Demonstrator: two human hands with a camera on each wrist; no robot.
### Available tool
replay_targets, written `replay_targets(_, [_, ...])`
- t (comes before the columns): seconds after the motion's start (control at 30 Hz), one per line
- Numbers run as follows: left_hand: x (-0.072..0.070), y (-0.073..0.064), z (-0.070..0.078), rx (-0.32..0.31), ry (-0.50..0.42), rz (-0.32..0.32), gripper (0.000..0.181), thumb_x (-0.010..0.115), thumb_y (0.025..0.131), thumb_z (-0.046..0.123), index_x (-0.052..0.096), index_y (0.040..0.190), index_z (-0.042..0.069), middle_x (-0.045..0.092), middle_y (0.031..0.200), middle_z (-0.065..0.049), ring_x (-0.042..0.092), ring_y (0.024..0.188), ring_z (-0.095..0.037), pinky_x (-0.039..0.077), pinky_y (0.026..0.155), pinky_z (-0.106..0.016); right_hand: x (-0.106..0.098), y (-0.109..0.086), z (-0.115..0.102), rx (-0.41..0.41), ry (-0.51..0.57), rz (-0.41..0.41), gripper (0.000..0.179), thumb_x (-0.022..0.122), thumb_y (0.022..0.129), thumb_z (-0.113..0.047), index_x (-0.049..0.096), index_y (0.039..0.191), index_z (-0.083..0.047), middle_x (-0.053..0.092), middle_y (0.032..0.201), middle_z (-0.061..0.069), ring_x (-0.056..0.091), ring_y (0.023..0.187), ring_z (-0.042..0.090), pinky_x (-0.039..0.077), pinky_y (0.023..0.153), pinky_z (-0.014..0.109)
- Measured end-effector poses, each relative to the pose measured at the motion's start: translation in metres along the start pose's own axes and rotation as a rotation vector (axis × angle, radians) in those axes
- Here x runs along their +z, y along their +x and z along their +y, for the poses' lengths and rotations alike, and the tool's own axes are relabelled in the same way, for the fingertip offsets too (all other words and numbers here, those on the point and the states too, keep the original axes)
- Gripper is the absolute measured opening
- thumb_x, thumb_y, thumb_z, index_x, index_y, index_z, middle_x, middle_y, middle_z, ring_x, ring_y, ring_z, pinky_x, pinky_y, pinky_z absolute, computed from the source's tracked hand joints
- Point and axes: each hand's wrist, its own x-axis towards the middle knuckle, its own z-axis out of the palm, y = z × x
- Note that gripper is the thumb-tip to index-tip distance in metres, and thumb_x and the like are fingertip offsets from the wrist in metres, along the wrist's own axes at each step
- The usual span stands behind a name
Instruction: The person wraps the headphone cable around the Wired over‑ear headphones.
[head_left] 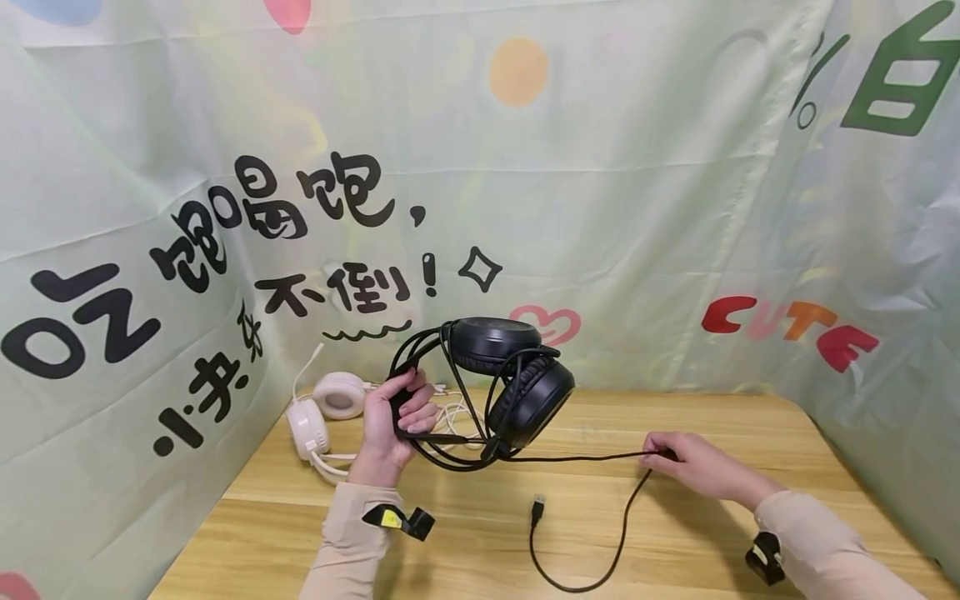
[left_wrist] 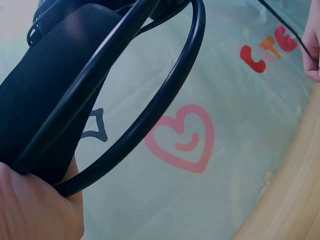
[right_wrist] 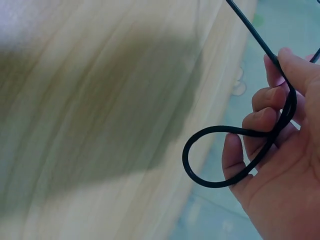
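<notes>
My left hand (head_left: 393,421) grips a pair of black headphones (head_left: 534,400) by the headband, holding them up over the table with both ear cups toward the right. Black cable is looped around the cups and band. In the left wrist view, the padded headband (left_wrist: 55,95) rises out of the palm. One length of the cable (head_left: 592,457) runs taut to my right hand (head_left: 693,467), which pinches it. A small loop of cable (right_wrist: 215,128) shows at the fingers in the right wrist view. Below, the cord's other end curves round to a USB plug (head_left: 538,506).
White headphones (head_left: 307,429) with a thin boom microphone lie at the table's back left, partly behind my left hand, their white cable (head_left: 453,408) bunched beside them. Printed cloth (head_left: 600,208) hangs around the back and sides of the wooden table (head_left: 465,550).
</notes>
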Motion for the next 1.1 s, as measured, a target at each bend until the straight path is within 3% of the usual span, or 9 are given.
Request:
replay_targets(0.23, [0.003,0.000,-0.002,-0.020,0.023,0.023,0.043,0.019,0.114,0.020,0.051,0.086,0.016,0.007,0.066,0.006,0.003,0.052,-0.006,0.006,0.048,-0.017,-0.004,0.003,0.005,0.010,-0.021,0.016,0.015,0.061,0.109,-0.017,0.065,0.099,-0.007,0.051,0.079,-0.006,0.037,0.066,-0.001,0.033,0.058,0.026])
replay_targets(0.43, [0.002,0.001,-0.005,-0.048,-0.002,-0.024,0.038,0.024,0.114,0.019,0.052,0.088,0.015,0.008,0.066,0.005,0.004,0.051,-0.007,0.007,0.047,-0.017,-0.008,0.008,0.008,-0.016,-0.093,0.019,0.020,0.051,0.112,-0.009,0.069,0.102,-0.006,0.071,0.097,0.002,0.057,0.085,0.003,0.045,0.070,0.026])
replay_targets(0.7, [0.003,0.001,-0.007,-0.088,0.029,-0.059,0.036,0.027,0.114,0.019,0.052,0.088,0.015,0.008,0.066,0.005,0.004,0.051,-0.007,0.007,0.048,-0.017,-0.012,0.017,0.003,0.067,-0.073,0.013,0.024,0.044,0.113,-0.007,0.067,0.109,-0.001,0.069,0.104,0.006,0.053,0.089,0.013,0.042,0.073,0.027])
replay_targets(0.9, [0.004,0.001,-0.010,-0.124,0.077,-0.120,0.032,0.030,0.113,0.017,0.054,0.091,0.015,0.010,0.064,0.004,0.006,0.050,-0.008,0.009,0.047,-0.017,-0.016,0.022,-0.001,0.111,-0.043,-0.030,0.025,0.044,0.113,-0.010,0.068,0.110,-0.002,0.069,0.105,0.005,0.052,0.088,0.013,0.041,0.074,0.027])
replay_targets(1.1, [0.005,0.001,-0.014,-0.165,0.104,-0.197,0.033,0.025,0.112,0.013,0.048,0.088,0.015,0.012,0.063,0.004,0.007,0.049,-0.008,0.013,0.046,-0.015,-0.024,0.030,-0.003,0.129,-0.030,-0.017,0.022,0.046,0.111,-0.009,0.066,0.105,-0.002,0.072,0.102,0.007,0.057,0.087,0.013,0.046,0.073,0.025])
